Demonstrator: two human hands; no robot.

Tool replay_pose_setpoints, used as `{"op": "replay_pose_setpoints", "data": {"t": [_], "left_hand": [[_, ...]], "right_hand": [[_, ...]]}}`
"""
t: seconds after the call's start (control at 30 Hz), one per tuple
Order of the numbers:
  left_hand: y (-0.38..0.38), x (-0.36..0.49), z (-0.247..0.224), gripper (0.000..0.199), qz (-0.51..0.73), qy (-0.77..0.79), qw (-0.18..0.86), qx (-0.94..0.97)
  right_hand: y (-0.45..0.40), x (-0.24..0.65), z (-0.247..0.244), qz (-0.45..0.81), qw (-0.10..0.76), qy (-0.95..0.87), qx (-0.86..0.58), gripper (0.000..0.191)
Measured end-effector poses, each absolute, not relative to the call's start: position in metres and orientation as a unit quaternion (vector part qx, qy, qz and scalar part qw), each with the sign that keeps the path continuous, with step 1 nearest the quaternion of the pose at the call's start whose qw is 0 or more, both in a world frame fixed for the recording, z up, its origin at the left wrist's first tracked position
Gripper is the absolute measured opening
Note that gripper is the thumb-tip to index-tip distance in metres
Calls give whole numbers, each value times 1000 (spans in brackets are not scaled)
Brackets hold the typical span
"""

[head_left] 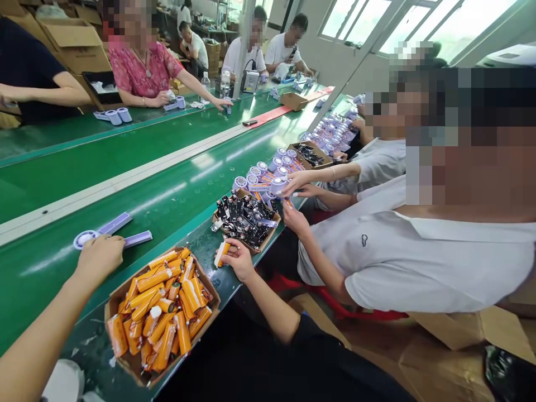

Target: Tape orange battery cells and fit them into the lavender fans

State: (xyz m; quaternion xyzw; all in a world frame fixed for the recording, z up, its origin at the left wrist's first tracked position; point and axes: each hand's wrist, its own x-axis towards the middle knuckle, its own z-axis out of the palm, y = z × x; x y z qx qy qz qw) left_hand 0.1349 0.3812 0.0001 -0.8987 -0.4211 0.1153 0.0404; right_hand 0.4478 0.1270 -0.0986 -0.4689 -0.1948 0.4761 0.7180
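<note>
downward from the head camera, the view takes in a green work line running from the lower left of the frame to the upper right. at the left of the frame, the left hand [100,257] lies over a lilac ring-headed handle [114,224], back of the hand up; its fingers are bent together, but their tips are mostly hidden, so i cannot tell whether they grip. a lilac bar [138,239] sticks out just right of that hand, and both pieces are over the green surface [50,234].

near the centre of the frame, the right hand [239,261] pinches an orange cylinder [223,254] with a white strip between thumb and fingers, holding it tilted just above the table edge.

between the two hands, in the lower middle, an open carton [133,369] is heaped with orange-wrapped cylinders [163,304]. just above the right hand, a second carton [270,233] holds a tangle of black boards [243,218]. beyond it, right of centre, lie lilac fans [262,172] in a cluster, where a co-worker's hands [298,220] are busy at the near side. in the upper left, a person in a pink patterned top [138,72] reaches an arm over the line, with lilac fan heads [118,116] lying to the left.
</note>
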Motion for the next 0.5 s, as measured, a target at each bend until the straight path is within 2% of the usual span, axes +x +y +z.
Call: {"op": "replay_pose_setpoints", "data": {"t": [0.1,0.2,0.33,0.5], "left_hand": [[385,139,0,34,111,-381,37,-917],[395,138,-1,29,95,-382,-19,-919],[412,136,1,34,98,-395,-144,-902],[420,136,8,41,105,-407,-225,-879]], "right_hand": [[127,448,-99,477,717,-194,-470,69],[127,448,-99,478,715,-196,-470,68],[130,448,-98,475,715,-204,-471,69],[124,445,-95,458,720,-224,-471,70]]}}
